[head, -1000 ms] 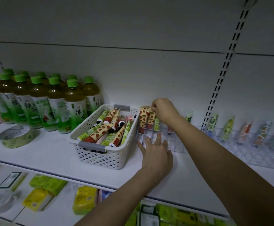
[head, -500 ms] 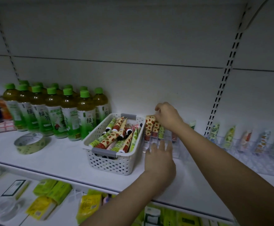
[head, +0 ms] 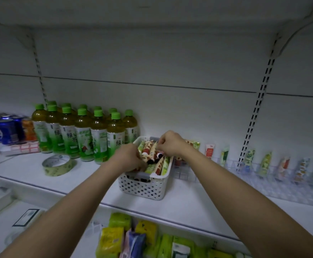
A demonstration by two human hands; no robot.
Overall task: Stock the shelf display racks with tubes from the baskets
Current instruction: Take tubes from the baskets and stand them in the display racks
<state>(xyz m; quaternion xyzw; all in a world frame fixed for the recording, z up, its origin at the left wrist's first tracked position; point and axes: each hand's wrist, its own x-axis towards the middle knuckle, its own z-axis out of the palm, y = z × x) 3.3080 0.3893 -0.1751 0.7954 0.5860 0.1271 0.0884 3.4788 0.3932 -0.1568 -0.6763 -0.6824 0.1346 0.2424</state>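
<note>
Both hands are reaching into the white perforated basket [head: 142,189], which is sitting on the white shelf [head: 179,203] and serving here as the landmark. The left hand [head: 127,158] is hovering over the basket's near left corner with its fingers [head: 140,167] curled down among the tubes [head: 154,157]; whether they are actually pinching one is hard to tell, since the hand is hiding the tips. The right hand [head: 170,143] is lying over the basket's far right part, its fingers bent and pressed together at the top end of a spotted tube, seemingly pinching it. The tubes are lying heaped inside the basket, spotted orange ones and green ones mixed, caps pointing mostly toward the near side. Just right of the basket, a clear display rack [head: 263,175] is running along the shelf, with a row of tubes standing upright in it. Left of the basket, green-capped tea bottles [head: 81,135] are standing in a cluster, with a roll of tape [head: 57,165] lying in front of them and soda cans [head: 1,129] farther left. Below the basket, on the lower shelf, green and yellow packets [head: 114,237] are lying.
</note>
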